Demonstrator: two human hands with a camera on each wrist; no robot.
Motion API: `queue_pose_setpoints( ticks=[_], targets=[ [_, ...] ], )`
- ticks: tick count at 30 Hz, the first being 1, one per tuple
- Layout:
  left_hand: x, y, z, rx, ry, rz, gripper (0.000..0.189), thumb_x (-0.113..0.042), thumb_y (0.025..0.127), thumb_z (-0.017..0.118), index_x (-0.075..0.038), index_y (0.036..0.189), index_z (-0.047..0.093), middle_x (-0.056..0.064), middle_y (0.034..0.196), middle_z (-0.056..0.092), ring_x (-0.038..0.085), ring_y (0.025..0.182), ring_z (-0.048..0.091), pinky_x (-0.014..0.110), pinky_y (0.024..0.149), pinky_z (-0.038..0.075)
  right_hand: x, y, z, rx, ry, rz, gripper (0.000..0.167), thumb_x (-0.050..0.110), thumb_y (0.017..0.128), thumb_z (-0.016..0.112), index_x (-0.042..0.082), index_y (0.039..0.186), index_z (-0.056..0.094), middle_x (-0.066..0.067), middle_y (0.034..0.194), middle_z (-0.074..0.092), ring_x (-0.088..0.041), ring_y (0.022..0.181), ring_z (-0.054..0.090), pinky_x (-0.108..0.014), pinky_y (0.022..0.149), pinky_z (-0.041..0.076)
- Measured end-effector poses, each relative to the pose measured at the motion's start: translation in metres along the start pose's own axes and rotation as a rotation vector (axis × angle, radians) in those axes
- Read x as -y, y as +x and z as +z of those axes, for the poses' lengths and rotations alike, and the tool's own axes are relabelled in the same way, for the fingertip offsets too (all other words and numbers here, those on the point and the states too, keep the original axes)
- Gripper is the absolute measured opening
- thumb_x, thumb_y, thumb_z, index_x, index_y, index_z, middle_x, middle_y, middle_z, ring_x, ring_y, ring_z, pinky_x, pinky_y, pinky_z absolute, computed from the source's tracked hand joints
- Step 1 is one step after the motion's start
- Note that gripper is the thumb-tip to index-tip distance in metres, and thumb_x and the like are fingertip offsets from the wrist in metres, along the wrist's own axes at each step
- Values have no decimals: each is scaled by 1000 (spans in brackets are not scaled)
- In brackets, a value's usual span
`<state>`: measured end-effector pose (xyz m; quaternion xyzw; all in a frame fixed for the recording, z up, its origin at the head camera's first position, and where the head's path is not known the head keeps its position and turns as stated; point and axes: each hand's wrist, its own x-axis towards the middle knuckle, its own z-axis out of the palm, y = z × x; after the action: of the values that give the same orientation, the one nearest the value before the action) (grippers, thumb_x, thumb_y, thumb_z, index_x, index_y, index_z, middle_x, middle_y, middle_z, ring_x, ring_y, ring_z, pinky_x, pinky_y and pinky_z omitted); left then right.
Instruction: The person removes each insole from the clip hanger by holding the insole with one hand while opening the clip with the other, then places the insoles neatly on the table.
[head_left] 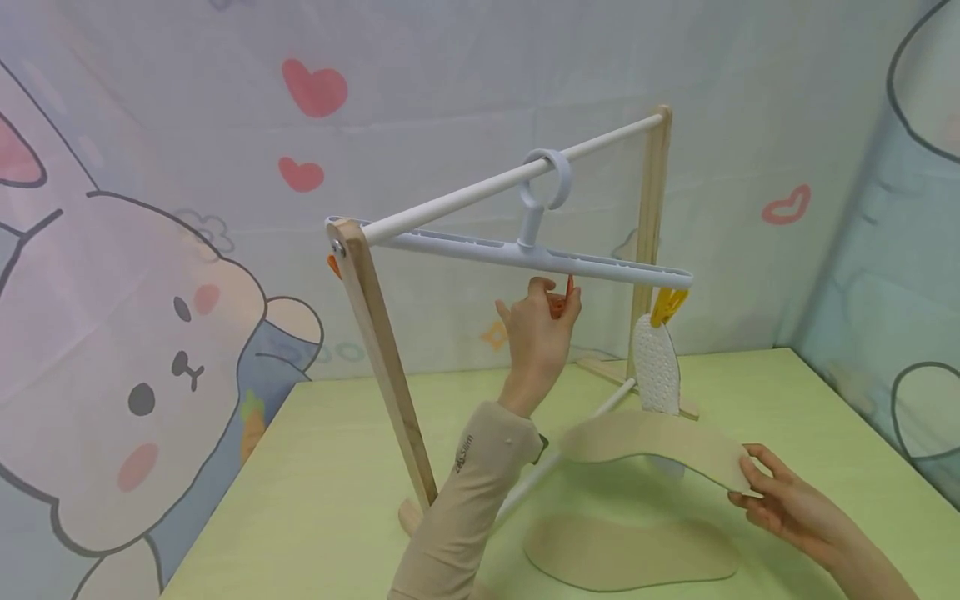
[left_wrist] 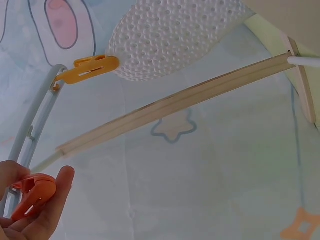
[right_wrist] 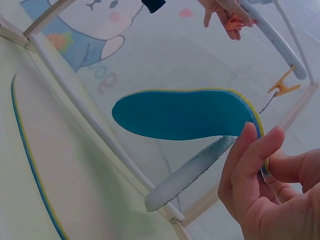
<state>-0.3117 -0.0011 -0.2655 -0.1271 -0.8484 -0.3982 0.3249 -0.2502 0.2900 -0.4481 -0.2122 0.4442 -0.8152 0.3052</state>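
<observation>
My left hand [head_left: 534, 337] pinches an orange clothespin [left_wrist: 39, 192] just under the bar of a pale blue hanger [head_left: 480, 250]. My right hand [head_left: 797, 507] holds one end of a beige insole [head_left: 660, 437] between thumb and fingers. This insole is raised above the table, and its blue underside [right_wrist: 185, 115] shows in the right wrist view. A matching insole [head_left: 630, 554] lies beige side up below it. From the hanger's right end a yellow clothespin [head_left: 669, 307] holds a white bumpy insole [left_wrist: 175, 42], which hangs behind the beige one.
The hanger hooks over the white rod [head_left: 450, 200] of a wooden stand [head_left: 386, 358] on the green table [head_left: 300, 500]. Another orange clothespin [head_left: 333, 266] shows at the hanger's left end. A lower white rod [right_wrist: 95, 120] joins the stand's feet. A printed cloth [head_left: 435, 100] hangs behind.
</observation>
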Motion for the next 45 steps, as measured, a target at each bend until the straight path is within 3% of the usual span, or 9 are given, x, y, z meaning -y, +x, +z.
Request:
queue_pose_setpoints(
  ticks=[10, 17, 27, 45],
  targets=[
    [2, 0, 3, -14, -52, -25, 33, -26, 87, 56, -3, 110, 51, 3, 81, 71, 18, 83, 66, 63, 102, 14, 10, -1, 5, -65, -141, -4, 34, 18, 100, 17, 30, 109, 48, 12, 98, 54, -5, 84, 56, -13, 62, 44],
    [1, -1, 3, -47, -63, 26, 33, -23, 85, 58, -4, 111, 50, 4, 79, 71, 22, 78, 65, 64, 98, 20, 15, 0, 15, -99, -282, -25, 34, 16, 100, 19, 30, 113, 46, 11, 99, 54, -5, 86, 59, -16, 64, 46],
    [2, 0, 7, -33, -115, 32, 36, -27, 84, 60, -5, 111, 49, 3, 82, 71, 16, 72, 67, 58, 99, 22, 18, 1, 21, -107, -343, -37, 33, 15, 99, 20, 30, 113, 46, 11, 99, 57, -6, 84, 60, -16, 62, 44],
    [2, -5, 8, -3, -57, 9, 40, -23, 78, 67, -5, 111, 51, 1, 82, 71, 12, 69, 67, 62, 100, 19, 21, 5, 25, -120, -367, -42, 31, 15, 99, 21, 29, 113, 45, 10, 99, 58, -6, 82, 61, -15, 60, 44]
  ],
)
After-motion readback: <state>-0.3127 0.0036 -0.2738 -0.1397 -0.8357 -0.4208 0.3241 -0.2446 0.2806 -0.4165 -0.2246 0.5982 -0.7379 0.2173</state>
